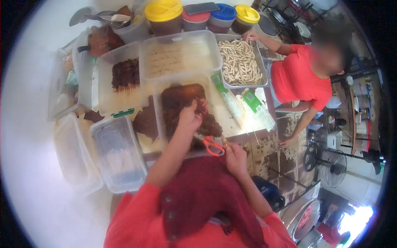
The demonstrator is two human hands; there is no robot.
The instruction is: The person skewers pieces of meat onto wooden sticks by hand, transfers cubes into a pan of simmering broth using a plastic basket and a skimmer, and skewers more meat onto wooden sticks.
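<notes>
My left hand [191,118] is over a clear tub [157,99] of dark, wet meat pieces [173,103]. Its fingers are closed together; what they pinch is too small to tell. My right hand [236,159], at the tub's near right corner, is closed round the end of a skewer [224,141]. Dark pieces [211,126] bunch along that skewer, over the tub's edge. Scissors with orange handles [214,146] rest between my hands, just left of my right fingers; their blades are partly hidden.
Left stand a tub of finished dark skewers [126,74] and empty-looking tubs [120,153]. Behind are a wide tub [178,53] and lidded containers [163,10]. Right are a metal tray of pale pieces [242,62], stick packets [256,105] and another person [300,74].
</notes>
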